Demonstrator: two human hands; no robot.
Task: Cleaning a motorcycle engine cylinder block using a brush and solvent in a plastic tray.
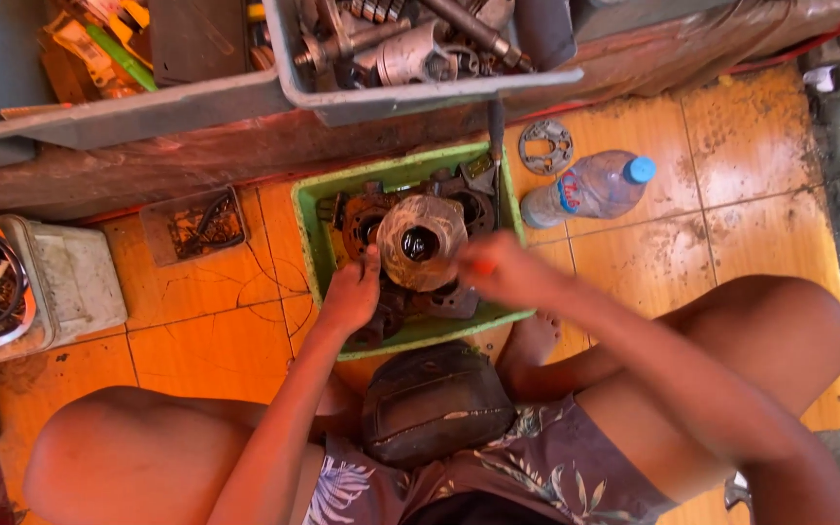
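Note:
A round metal housing [421, 242] with a dark centre hole is held over a green plastic tray [315, 216] of greasy engine parts. My left hand [352, 292] grips the housing's left lower edge. My right hand [503, 269] is closed at its right side around something with an orange tip, which looks like a tool handle. A long dark tool shaft [496, 136] stands at the tray's far right corner.
A clear water bottle [590, 187] with a blue cap lies on the orange tiles beside a flat round metal plate [545, 146]. Grey bins [420, 95] of tools and parts line the top. A small box [193, 225] and a white container [70, 282] sit left. A dark pouch [435, 401] rests between my knees.

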